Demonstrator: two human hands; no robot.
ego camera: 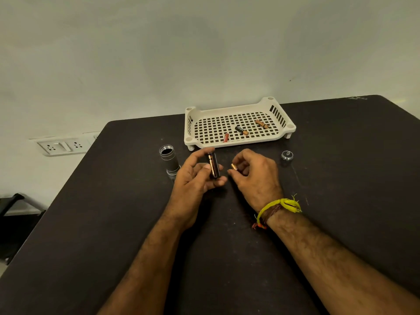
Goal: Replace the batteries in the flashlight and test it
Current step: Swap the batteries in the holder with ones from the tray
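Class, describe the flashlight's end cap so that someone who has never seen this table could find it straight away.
Start at the white slotted tray at the far side of the dark table. Just nearer than the tray's right corner, alone on the tabletop beyond the right hand, sits the end cap. It is a short, round, silvery disc, far squatter than the tall flashlight body standing left of the hands.

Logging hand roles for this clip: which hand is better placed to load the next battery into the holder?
Probably the right hand: it already pinches a battery close beside the battery holder, which the left hand grips.
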